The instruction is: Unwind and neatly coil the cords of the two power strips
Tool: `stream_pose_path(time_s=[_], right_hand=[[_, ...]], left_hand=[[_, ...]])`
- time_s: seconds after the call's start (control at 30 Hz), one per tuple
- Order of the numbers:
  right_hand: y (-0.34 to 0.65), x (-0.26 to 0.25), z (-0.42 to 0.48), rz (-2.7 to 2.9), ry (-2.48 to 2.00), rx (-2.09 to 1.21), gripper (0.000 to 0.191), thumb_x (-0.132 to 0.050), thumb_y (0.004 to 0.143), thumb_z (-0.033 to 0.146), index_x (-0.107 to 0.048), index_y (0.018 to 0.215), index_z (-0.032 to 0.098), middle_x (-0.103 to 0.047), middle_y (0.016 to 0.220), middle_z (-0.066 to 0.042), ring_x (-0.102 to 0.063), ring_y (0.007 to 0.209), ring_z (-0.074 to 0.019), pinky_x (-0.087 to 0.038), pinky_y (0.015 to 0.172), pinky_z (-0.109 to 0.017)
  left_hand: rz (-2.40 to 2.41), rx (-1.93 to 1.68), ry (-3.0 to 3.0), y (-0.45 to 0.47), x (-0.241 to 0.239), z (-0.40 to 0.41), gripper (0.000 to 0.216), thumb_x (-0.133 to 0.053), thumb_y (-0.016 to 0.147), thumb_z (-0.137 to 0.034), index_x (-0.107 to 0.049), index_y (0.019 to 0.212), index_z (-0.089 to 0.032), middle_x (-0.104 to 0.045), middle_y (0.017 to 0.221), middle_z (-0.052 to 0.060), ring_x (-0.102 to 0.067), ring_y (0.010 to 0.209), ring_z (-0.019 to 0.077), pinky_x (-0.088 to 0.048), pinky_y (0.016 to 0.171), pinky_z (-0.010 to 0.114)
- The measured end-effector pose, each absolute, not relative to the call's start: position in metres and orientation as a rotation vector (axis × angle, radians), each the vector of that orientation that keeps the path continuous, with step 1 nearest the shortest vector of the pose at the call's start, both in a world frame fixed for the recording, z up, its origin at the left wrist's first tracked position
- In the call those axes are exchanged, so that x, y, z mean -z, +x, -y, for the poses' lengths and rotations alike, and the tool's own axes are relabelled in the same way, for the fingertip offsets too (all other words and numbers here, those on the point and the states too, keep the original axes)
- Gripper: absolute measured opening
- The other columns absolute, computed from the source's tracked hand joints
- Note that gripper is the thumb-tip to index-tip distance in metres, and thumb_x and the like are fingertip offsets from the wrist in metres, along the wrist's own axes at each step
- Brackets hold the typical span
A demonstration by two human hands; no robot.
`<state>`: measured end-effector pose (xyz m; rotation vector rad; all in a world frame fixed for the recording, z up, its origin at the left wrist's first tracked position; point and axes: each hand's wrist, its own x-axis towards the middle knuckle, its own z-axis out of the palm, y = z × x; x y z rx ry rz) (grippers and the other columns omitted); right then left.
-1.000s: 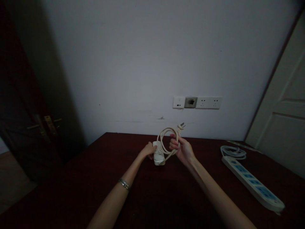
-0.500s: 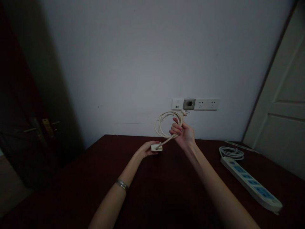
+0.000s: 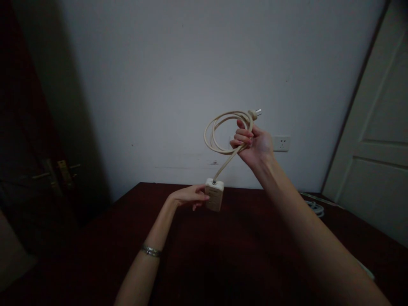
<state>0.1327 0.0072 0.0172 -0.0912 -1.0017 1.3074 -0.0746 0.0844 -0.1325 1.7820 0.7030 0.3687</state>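
My right hand (image 3: 253, 144) is raised in front of the wall, fingers closed round a coiled cream cable (image 3: 219, 131) whose plug (image 3: 255, 113) sticks out above my fist. From the coil a short length of cable drops to a small cream socket block (image 3: 214, 194), which hangs tilted just above the dark red table (image 3: 204, 255). My left hand (image 3: 188, 196) touches the block's left side with thumb and fingers, pinching it lightly. A bracelet sits on my left wrist.
A wall socket (image 3: 281, 143) shows just right of my right hand. A coiled white cable (image 3: 315, 207) lies at the table's right, mostly hidden by my right arm. A white door (image 3: 376, 148) stands at right, a dark door with brass handle (image 3: 54, 174) at left.
My right hand has lifted the coiled cable well up, from table level to in front of the wall sockets. The socket block has come off the table and now hangs upright by my left hand.
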Motion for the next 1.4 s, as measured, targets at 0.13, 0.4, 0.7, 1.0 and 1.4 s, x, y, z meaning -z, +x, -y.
stream_pose_path(time_s=[0.13,0.4,0.7,1.0,1.4], right_hand=[[0.136,-0.019,-0.005,1.027,-0.127,-1.295,0.027,-0.034,0.094,0.02,-0.055,0.078,0.017,-0.018,0.048,0.008,-0.016,0.036,-0.0029,-0.025,0.04,-0.016],[0.147,0.026,-0.004,0.935,-0.115,-1.376,0.025,-0.033,0.091,0.014,-0.056,0.085,0.016,-0.021,0.048,0.008,-0.013,0.036,-0.0034,-0.025,0.037,-0.015],[0.16,0.035,-0.021,0.884,-0.123,-1.445,0.027,-0.032,0.091,0.015,-0.058,0.085,0.012,-0.021,0.046,0.009,-0.014,0.034,-0.0036,-0.024,0.035,-0.013],[0.162,0.056,-0.046,0.96,-0.195,-1.477,0.034,-0.034,0.093,0.027,-0.06,0.081,0.011,-0.016,0.043,0.01,-0.007,0.033,-0.0028,-0.017,0.032,-0.013],[0.165,0.115,-0.054,0.99,-0.343,-1.44,0.022,-0.052,0.084,0.032,-0.062,0.074,0.014,-0.01,0.043,0.012,-0.001,0.036,-0.002,-0.011,0.031,-0.012]], left_hand=[[-0.664,-0.203,1.996,-0.069,0.123,-0.074,0.034,-0.066,0.071,-0.038,-0.066,0.097,-0.015,-0.06,0.076,0.003,-0.041,0.052,0.0067,-0.032,0.042,0.018],[-0.528,0.177,2.024,-0.051,0.136,-0.068,0.031,-0.078,0.054,-0.036,-0.069,0.075,-0.016,-0.061,0.062,0.0,-0.05,0.053,0.0106,-0.042,0.045,0.021],[-0.449,0.153,1.919,-0.049,0.155,-0.084,0.032,-0.08,0.051,-0.039,-0.068,0.069,-0.015,-0.061,0.057,0.0,-0.048,0.046,0.0091,-0.039,0.043,0.021],[-0.497,0.348,1.822,-0.039,0.171,-0.088,0.042,-0.08,0.044,-0.051,-0.066,0.06,-0.015,-0.061,0.052,0.003,-0.055,0.044,0.0139,-0.044,0.04,0.024],[-0.512,0.389,1.739,-0.034,0.2,-0.105,0.048,-0.078,0.053,-0.048,-0.067,0.089,-0.019,-0.066,0.08,0.003,-0.063,0.064,0.0157,-0.049,0.05,0.024]])
